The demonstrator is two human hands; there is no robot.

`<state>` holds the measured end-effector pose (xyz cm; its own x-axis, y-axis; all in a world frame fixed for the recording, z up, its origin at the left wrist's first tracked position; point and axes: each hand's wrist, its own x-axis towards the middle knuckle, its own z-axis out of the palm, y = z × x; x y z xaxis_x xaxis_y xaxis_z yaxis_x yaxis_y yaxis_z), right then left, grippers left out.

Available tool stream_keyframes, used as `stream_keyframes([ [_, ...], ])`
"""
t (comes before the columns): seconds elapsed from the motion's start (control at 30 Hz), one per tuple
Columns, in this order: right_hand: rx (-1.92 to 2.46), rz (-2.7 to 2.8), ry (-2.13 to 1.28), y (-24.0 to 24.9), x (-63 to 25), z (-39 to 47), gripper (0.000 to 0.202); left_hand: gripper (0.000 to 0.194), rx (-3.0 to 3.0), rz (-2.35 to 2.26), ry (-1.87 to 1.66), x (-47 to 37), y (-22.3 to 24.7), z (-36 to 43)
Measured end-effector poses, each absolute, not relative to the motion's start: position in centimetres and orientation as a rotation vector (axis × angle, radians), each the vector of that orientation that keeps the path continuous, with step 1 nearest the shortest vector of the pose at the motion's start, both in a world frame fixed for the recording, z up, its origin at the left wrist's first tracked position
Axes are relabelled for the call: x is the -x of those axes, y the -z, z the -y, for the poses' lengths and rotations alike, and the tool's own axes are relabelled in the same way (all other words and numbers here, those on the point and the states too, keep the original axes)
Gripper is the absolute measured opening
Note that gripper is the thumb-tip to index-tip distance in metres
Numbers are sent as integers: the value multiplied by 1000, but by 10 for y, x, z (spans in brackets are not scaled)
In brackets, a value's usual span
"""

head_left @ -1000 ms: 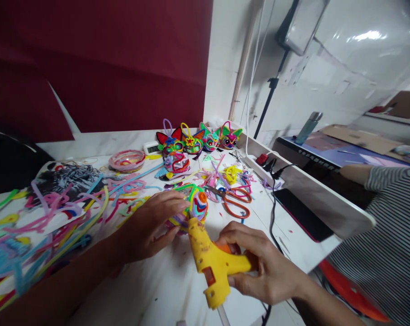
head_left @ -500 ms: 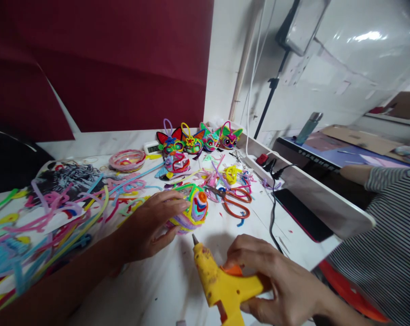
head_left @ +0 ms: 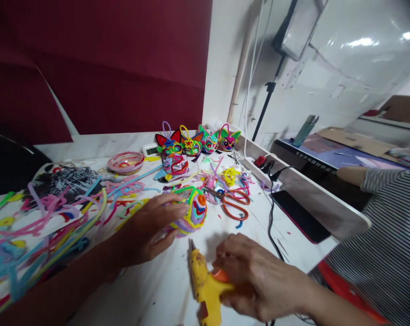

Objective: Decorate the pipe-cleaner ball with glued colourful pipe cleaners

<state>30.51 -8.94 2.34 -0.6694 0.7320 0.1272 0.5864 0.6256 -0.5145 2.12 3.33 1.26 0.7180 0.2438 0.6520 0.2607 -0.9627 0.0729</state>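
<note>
My left hand (head_left: 154,226) is closed around the left side of a striped ball of pipe cleaners (head_left: 196,212), with an orange coil at its near end. The ball sits on the white table. In my right hand (head_left: 255,276) is a yellow glue gun (head_left: 205,285) with an orange trigger, gripped by its handle. Its metal nozzle points up toward the ball but stays apart from it. Orange-handled scissors (head_left: 235,206) lie just right of the ball.
Loose pipe cleaners (head_left: 55,217) cover the table's left side. Several finished animal heads (head_left: 191,144) stand at the back beside a pink woven bowl (head_left: 125,162). A phone (head_left: 302,216), a black cable (head_left: 272,222) and a raised edge lie right. A person in striped clothing (head_left: 388,240) is at far right.
My right hand has moved the glue gun slightly left and lower, nearer the tabletop. My left hand stays on the pipe-cleaner ball.
</note>
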Motion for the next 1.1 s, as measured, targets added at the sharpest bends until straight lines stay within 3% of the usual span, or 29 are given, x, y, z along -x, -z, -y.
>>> stream_keyframes([
  [0.17, 912, 2395, -173, -47, -296, 48, 29, 58, 2885, 445, 1050, -18, -10, -33],
  [0.27, 829, 2389, 3, -49, -286, 18, 36, 60, 2872, 430, 1111, -18, -7, -34],
  [0.87, 795, 2518, 430, -34, -280, 4, 37, 59, 2869, 400, 1140, -20, -4, -31],
  [1.1, 779, 2510, 478, -30, -280, 4, 34, 43, 2848, 312, 1117, -20, -4, -33],
])
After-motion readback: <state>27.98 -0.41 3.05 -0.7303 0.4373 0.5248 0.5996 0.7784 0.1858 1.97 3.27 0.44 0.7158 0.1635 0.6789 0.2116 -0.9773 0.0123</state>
